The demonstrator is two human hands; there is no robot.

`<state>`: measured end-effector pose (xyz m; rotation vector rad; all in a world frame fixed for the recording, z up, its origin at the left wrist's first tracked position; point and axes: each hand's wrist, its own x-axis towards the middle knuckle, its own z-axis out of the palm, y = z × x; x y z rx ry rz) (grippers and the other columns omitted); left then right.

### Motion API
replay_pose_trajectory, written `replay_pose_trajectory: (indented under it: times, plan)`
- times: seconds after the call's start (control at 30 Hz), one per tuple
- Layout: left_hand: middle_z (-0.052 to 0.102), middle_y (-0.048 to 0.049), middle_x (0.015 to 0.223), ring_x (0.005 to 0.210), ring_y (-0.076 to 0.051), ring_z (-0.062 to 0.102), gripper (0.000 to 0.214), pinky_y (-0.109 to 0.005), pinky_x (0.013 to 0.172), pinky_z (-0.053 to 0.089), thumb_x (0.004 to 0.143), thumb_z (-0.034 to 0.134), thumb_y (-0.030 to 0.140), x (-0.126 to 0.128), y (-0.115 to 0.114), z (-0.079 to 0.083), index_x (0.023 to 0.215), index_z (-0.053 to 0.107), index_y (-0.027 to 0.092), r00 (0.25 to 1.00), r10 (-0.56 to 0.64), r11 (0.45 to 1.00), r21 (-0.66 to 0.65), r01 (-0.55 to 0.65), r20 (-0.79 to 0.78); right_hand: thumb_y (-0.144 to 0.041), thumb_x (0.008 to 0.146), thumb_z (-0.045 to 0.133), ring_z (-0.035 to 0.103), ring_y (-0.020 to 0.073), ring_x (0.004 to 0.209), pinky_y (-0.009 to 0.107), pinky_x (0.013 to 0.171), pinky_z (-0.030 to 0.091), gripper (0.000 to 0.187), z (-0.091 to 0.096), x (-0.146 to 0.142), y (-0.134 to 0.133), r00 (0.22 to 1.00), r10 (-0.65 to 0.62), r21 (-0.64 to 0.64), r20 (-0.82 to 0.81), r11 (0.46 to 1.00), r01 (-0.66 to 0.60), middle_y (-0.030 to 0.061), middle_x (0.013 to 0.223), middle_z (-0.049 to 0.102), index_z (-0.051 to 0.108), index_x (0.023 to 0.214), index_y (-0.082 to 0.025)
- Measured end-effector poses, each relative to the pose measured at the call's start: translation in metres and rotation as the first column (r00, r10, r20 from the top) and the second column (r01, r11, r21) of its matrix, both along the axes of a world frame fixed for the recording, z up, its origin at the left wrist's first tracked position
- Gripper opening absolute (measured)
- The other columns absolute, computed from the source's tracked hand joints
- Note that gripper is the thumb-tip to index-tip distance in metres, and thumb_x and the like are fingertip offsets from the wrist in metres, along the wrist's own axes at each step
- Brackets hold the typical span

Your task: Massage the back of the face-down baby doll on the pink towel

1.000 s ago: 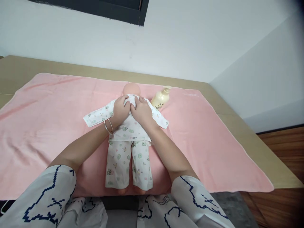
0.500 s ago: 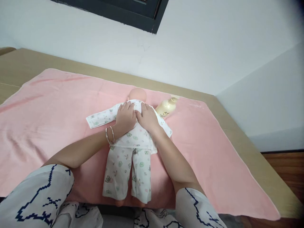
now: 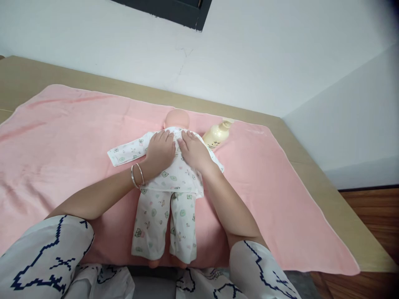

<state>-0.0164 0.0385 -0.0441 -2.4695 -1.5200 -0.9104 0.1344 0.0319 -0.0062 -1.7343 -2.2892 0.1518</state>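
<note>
A baby doll [image 3: 173,119] lies on a pink towel [image 3: 62,133], dressed in a white printed top [image 3: 174,174] and matching trousers [image 3: 165,224]. My left hand [image 3: 160,151], with two bangles on the wrist, rests flat on the doll's upper body, fingers stretched toward the neck. My right hand [image 3: 193,150] lies flat beside it on the other side of the body, fingers also extended. The two hands almost touch at the middle of the top. The doll's empty left sleeve [image 3: 126,151] spreads out to the left.
A cream pump bottle [image 3: 215,136] lies on the towel just right of the doll's head. The towel covers a tan table [image 3: 314,174] set against a white wall. Wood floor [image 3: 374,207] shows at the right. My patterned sleeves fill the bottom edge.
Both hands stay flat on the doll's top, spreading very slightly apart. The view shifted as my head moved; the doll and bottle have not moved.
</note>
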Motion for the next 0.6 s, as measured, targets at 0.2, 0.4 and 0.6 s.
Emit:
replay_pose_trajectory:
  times: [0.2, 0.4, 0.6]
  plan:
    - [0.05, -0.0242, 0.148, 0.143, -0.035, 0.042, 0.05, -0.052, 0.118, 0.034, 0.101, 0.032, 0.027, 0.0, 0.002, 0.001, 0.14, 0.048, 0.0, 1.0, 0.003, 0.993, -0.118, -0.007, -0.03, -0.028, 0.103, 0.027, 0.037, 0.0339, 0.148, 0.053, 0.122, 0.028, 0.056, -0.006, -0.006, 0.001, 0.998, -0.064, 0.008, 0.005, 0.998, 0.064, 0.0247, 0.154, 0.044, 0.039, 0.149, 0.001]
    - [0.052, -0.0207, 0.148, 0.142, -0.035, 0.043, 0.052, -0.054, 0.121, 0.03, 0.097, 0.035, 0.028, -0.006, 0.019, 0.002, 0.141, 0.048, 0.002, 1.0, -0.019, 0.981, -0.195, 0.017, -0.007, -0.021, 0.1, 0.032, 0.044, 0.0337, 0.144, 0.049, 0.122, 0.03, 0.052, 0.0, -0.025, -0.029, 0.992, -0.105, 0.095, 0.065, 0.991, 0.099, 0.0264, 0.15, 0.049, 0.045, 0.146, 0.001]
    - [0.055, -0.0279, 0.141, 0.135, -0.037, 0.051, 0.05, -0.055, 0.113, 0.039, 0.1, 0.033, 0.027, 0.001, -0.009, 0.012, 0.136, 0.051, -0.001, 0.996, 0.013, 0.997, -0.08, -0.021, -0.093, -0.027, 0.101, 0.031, 0.035, 0.0296, 0.15, 0.048, 0.123, 0.029, 0.055, -0.001, 0.0, 0.002, 0.997, -0.005, -0.015, -0.083, 1.0, 0.003, 0.0202, 0.157, 0.042, 0.043, 0.149, -0.004]
